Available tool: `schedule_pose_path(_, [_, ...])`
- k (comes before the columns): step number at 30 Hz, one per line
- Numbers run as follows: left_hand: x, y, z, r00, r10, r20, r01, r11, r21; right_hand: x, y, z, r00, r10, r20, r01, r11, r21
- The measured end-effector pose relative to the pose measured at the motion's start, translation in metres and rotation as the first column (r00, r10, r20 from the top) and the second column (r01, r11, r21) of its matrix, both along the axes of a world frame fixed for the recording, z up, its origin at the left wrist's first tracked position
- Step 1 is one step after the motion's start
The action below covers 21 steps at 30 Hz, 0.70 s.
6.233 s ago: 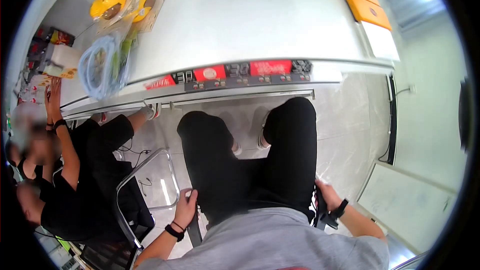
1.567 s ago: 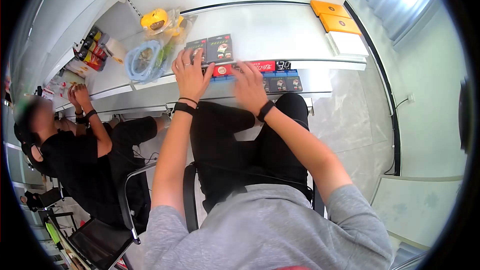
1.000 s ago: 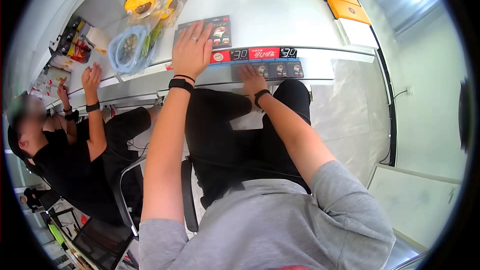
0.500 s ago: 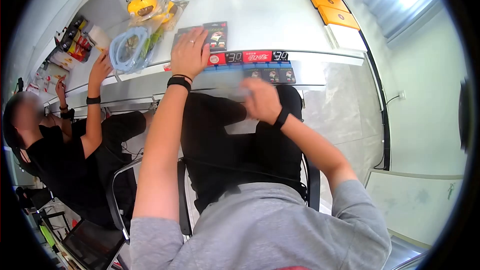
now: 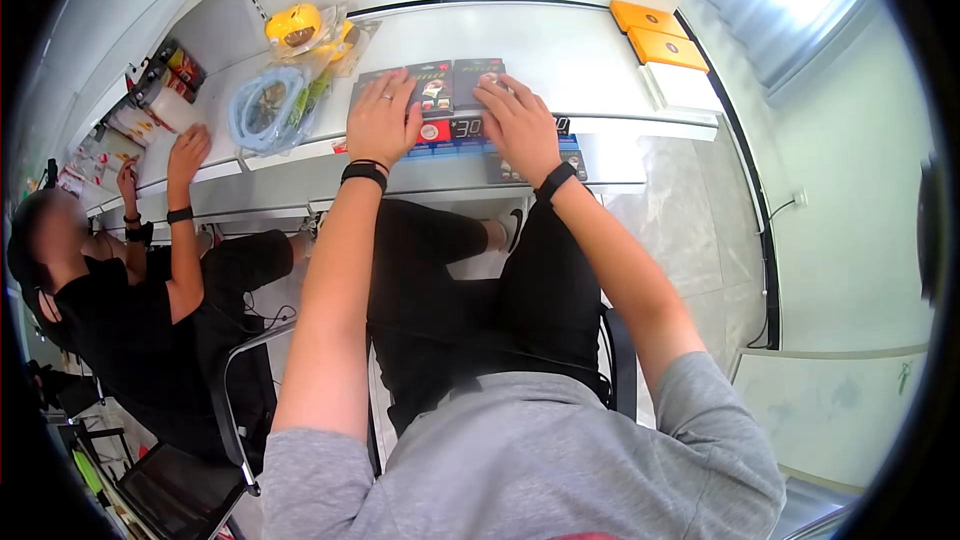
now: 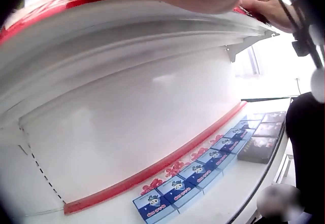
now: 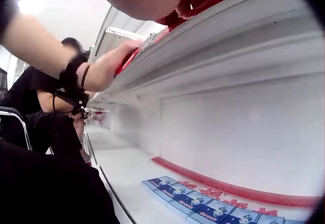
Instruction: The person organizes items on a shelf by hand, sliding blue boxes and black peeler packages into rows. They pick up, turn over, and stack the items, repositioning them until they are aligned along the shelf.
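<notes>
In the head view my left hand (image 5: 382, 122) rests with its fingers extended over dark flat boxes (image 5: 436, 88) on the upper shelf. Directly to their right, my right hand (image 5: 522, 132) holds another dark box (image 5: 468, 88) at its right side, fingers bent over it. On the lower shelf, more dark boxes (image 5: 508, 170) are partly hidden beneath my right forearm. The left wrist view shows dark boxes (image 6: 258, 149) at the right end of a row of blue boxes (image 6: 177, 184); these blue boxes (image 7: 195, 201) also appear in the right wrist view.
A yellow item (image 5: 293, 26) and a bagged light-blue ring (image 5: 240, 118) lie left on the upper shelf. Orange boxes (image 5: 668, 48) and a white stack (image 5: 684, 90) stand at its right end. Another person (image 5: 120, 290) sits to the left, one hand at the shelf.
My right hand has risen from the lower shelf to the upper one. One more dark box now lies beside those under my left hand, which stays on them.
</notes>
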<state>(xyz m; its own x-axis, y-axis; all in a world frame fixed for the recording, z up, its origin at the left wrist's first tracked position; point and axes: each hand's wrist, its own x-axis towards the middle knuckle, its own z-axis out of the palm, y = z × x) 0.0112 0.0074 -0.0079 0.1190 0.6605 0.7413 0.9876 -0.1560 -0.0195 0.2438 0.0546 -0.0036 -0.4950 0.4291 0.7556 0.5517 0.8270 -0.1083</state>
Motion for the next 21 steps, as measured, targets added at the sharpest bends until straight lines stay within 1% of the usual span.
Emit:
schedule_pose_path(3, [0.001, -0.002, -0.002, 1.0, 0.004, -0.008, -0.004, 1.0, -0.009, 0.0, 0.0, -0.006, 0.999, -0.035, -0.034, 0.035, 0.999, 0.016])
schedule_pose_path(5, [0.0, 0.0, -0.002, 1.0, 0.011, -0.018, -0.011, 1.0, -0.009, 0.002, 0.003, -0.007, 0.996, 0.026, -0.088, -0.023, 0.999, 0.028])
schedule_pose_path(9, [0.0, -0.002, -0.003, 1.0, 0.002, -0.027, -0.002, 1.0, -0.001, 0.003, 0.004, -0.009, 0.996, 0.019, -0.09, -0.015, 0.999, 0.043])
schedule_pose_path(11, [0.001, 0.0, -0.001, 0.999, 0.003, -0.035, -0.003, 1.0, -0.004, 0.004, 0.007, -0.012, 0.998, 0.043, -0.055, -0.04, 0.997, 0.063])
schedule_pose_path(14, [0.0, -0.001, -0.004, 0.999, -0.008, -0.033, 0.009, 1.0, 0.013, 0.009, -0.007, -0.005, 0.998, 0.035, -0.049, -0.031, 0.996, 0.079])
schedule_pose_path(15, [0.0, 0.0, -0.004, 1.0, -0.006, -0.029, 0.007, 1.0, 0.013, 0.013, -0.011, -0.027, 0.998, 0.033, -0.051, -0.029, 0.997, 0.071])
schedule_pose_path(16, [-0.001, 0.001, -0.004, 1.0, -0.004, -0.025, 0.004, 1.0, 0.015, 0.019, -0.012, -0.063, 0.992, 0.08, -0.099, -0.067, 0.989, 0.129])
schedule_pose_path(17, [0.0, 0.0, -0.003, 1.0, -0.005, -0.024, 0.005, 1.0, 0.011, 0.024, -0.015, -0.086, 0.981, 0.13, -0.142, -0.102, 0.976, 0.19])
schedule_pose_path(18, [0.0, 0.0, -0.002, 1.0, 0.003, -0.022, -0.003, 1.0, 0.01, 0.028, -0.02, -0.091, 0.982, 0.127, -0.142, -0.099, 0.977, 0.186])
schedule_pose_path(19, [0.002, 0.0, -0.002, 1.0, 0.008, -0.021, -0.008, 1.0, 0.006, 0.033, -0.027, -0.096, 0.966, 0.186, 0.181, -0.156, 0.974, -0.164])
schedule_pose_path(20, [0.002, 0.0, -0.003, 1.0, 0.0, -0.02, 0.0, 1.0, -0.003, 0.037, -0.032, -0.101, 0.835, 0.332, 0.439, -0.083, 0.864, -0.497])
schedule_pose_path(21, [0.0, 0.0, -0.004, 1.0, -0.003, -0.02, 0.003, 1.0, 0.009, 0.037, -0.031, -0.121, 0.837, 0.329, 0.436, -0.076, 0.86, -0.504])
